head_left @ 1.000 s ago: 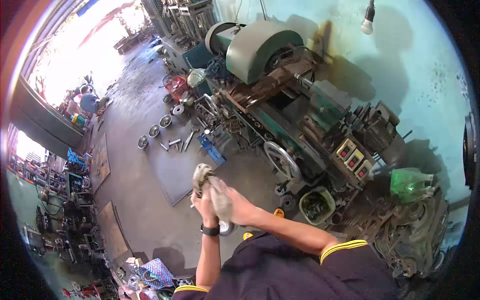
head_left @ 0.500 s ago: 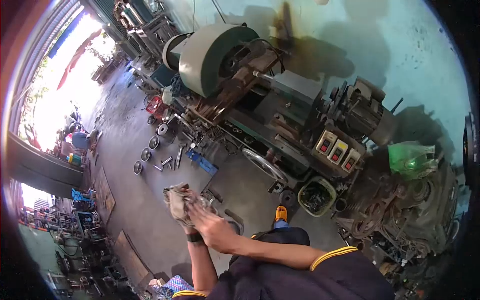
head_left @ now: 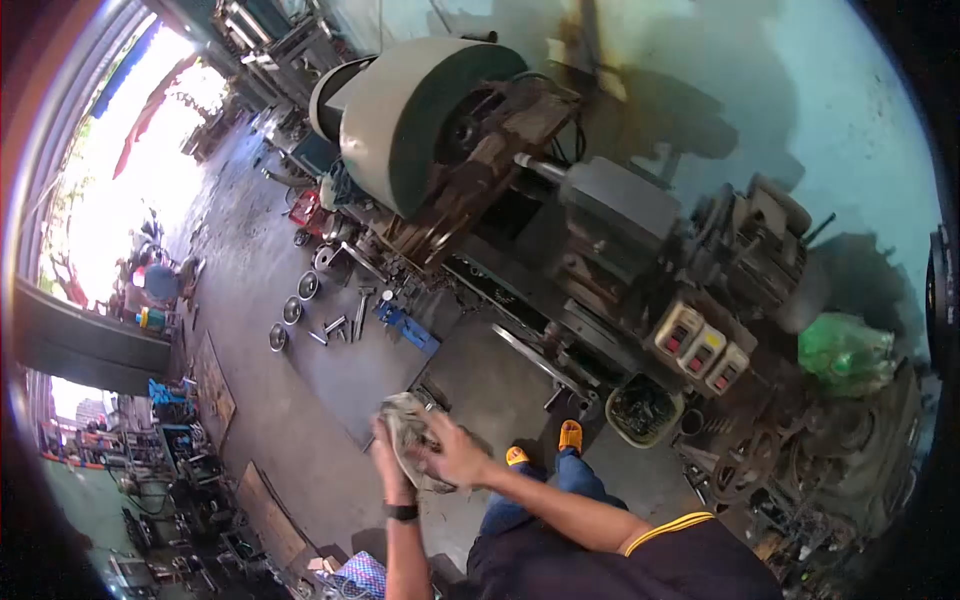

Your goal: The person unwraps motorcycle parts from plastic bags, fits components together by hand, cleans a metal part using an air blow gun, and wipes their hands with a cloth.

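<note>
A crumpled grey-beige rag point(head_left: 405, 412) is bunched between my two hands, above the concrete floor. My left hand point(head_left: 392, 468), with a dark band on its wrist, is closed around the rag's left side. From the right, my right hand point(head_left: 456, 456) presses its bent fingers into the cloth. Part of the rag hangs below the right hand. Some fingers are hidden by the folds, and whether anything is wrapped inside cannot be seen.
A large machine with handwheel and switch boxes point(head_left: 700, 350) stands ahead to the right. A bin of dark shavings point(head_left: 645, 412) sits beside my orange shoes point(head_left: 570, 436). Metal rings point(head_left: 292, 310), rods and a blue tool point(head_left: 408, 328) lie on the floor.
Both hands and the rag have shifted right and slightly down in view. The right hand has come round to the rag's right side. My second shoe now shows.
</note>
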A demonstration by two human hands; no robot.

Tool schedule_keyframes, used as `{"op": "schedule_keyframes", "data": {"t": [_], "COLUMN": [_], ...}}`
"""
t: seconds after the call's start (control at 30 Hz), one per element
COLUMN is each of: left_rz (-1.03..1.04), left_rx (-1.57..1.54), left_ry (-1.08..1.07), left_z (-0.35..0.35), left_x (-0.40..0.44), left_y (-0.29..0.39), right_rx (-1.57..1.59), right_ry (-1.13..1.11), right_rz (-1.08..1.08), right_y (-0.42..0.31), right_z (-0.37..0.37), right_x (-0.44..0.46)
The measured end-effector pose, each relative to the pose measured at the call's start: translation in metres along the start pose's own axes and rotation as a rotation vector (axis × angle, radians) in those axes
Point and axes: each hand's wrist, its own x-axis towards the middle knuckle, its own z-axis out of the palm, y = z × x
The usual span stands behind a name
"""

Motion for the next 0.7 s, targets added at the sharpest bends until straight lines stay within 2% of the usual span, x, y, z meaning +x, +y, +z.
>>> {"op": "schedule_keyframes", "data": {"t": [0.03, 0.07, 0.1, 0.13, 0.17, 0.23, 0.3, 0.33, 0.37, 0.43, 0.5, 0.53, 0.57, 0.6, 0.63, 0.67, 0.7], "left_rz": [0.016, 0.02, -0.002, -0.025, -0.029, -0.02, -0.108, -0.192, -0.284, -0.313, -0.47, -0.43, -0.393, -0.355, -0.308, -0.32, -0.335], "left_rx": [-0.166, -0.179, -0.297, -0.421, -0.444, -0.522, -0.551, -0.51, -0.467, -0.149, -0.312, -0.217, -0.125, 0.051, 0.231, 0.231, 0.231], "left_ry": [0.013, 0.027, -0.011, -0.048, -0.026, 0.065, 0.129, 0.234, 0.336, 0.211, 0.097, 0.0, -0.092, 0.005, 0.096, 0.308, 0.521], "left_z": [-0.001, 0.01, 0.018, 0.021, 0.015, -0.014, -0.053, -0.048, -0.041, -0.077, -0.101, -0.105, -0.113, -0.14, -0.178, -0.221, -0.265], "left_x": [0.009, 0.009, 0.008, 0.013, 0.023, 0.035, 0.05, 0.05, 0.051, 0.057, 0.066, 0.073, 0.082, 0.086, 0.086, 0.081, 0.071], "left_y": [-0.02, -0.021, -0.019, -0.022, -0.035, -0.076, -0.127, -0.135, -0.143, -0.195, -0.215, -0.203, -0.197, -0.216, -0.237, -0.26, -0.282], "right_rx": [-0.253, -0.137, -0.147, -0.214, -0.284, -0.319, -0.357, -0.36, -0.475, -0.651, -0.877, -1.039, -0.926, -0.719, -0.885, -0.996, -1.132], "right_ry": [-0.021, -0.005, -0.022, 0.079, 0.174, 0.218, 0.238, 0.235, 0.215, 0.225, 0.261, 0.361, 0.402, 0.512, 0.629, 0.765, 0.901], "right_rz": [-0.043, 0.138, 0.144, 0.141, 0.141, 0.189, 0.195, 0.233, 0.269, 0.346, 0.409, 0.338, 0.409, 0.416, 0.296, 0.12, -0.155], "right_y": [0.007, -0.007, -0.004, 0.004, 0.011, 0.039, 0.092, 0.114, 0.152, 0.234, 0.345, 0.41, 0.429, 0.479, 0.475, 0.507, 0.543], "right_z": [0.013, 0.014, 0.019, 0.025, 0.03, 0.04, 0.052, 0.054, 0.058, 0.061, 0.05, 0.04, 0.022, -0.011, -0.027, -0.06, -0.096], "right_x": [0.003, 0.008, 0.014, 0.02, 0.027, 0.046, 0.064, 0.074, 0.082, 0.102, 0.135, 0.151, 0.185, 0.218, 0.258, 0.285, 0.312]}}
